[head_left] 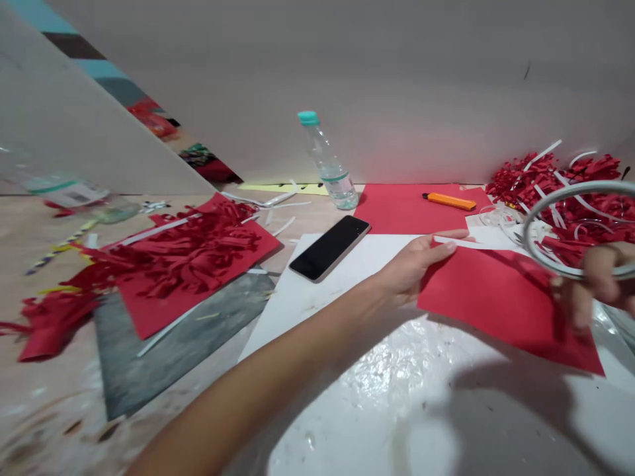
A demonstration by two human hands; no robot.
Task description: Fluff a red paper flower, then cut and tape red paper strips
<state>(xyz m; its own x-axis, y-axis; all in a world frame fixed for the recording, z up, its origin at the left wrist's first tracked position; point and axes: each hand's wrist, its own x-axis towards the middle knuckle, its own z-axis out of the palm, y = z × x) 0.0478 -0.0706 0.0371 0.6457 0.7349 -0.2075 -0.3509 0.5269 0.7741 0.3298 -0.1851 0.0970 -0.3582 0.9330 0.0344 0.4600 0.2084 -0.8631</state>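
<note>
My left hand (414, 264) pinches the upper left corner of a red paper sheet (491, 284), thumb on top. A narrow white strip (459, 242) runs along the sheet's top edge beside the fingertips. At the right edge, my right hand (590, 284) has its fingers curled around the rim of a pale grey ring (550, 264), over the right part of the sheet. The ring is partly cut off by the picture's edge. Below the sheet lies a glossy white surface (357, 396).
A black phone (331, 248), a clear bottle (330, 165) and an orange cutter (451, 201) on red paper (397, 211) lie or stand beyond my hands. Shredded red paper heaps (188, 251) lie left, partly over a grey sheet (178, 350); more fringe (530, 182) is at right.
</note>
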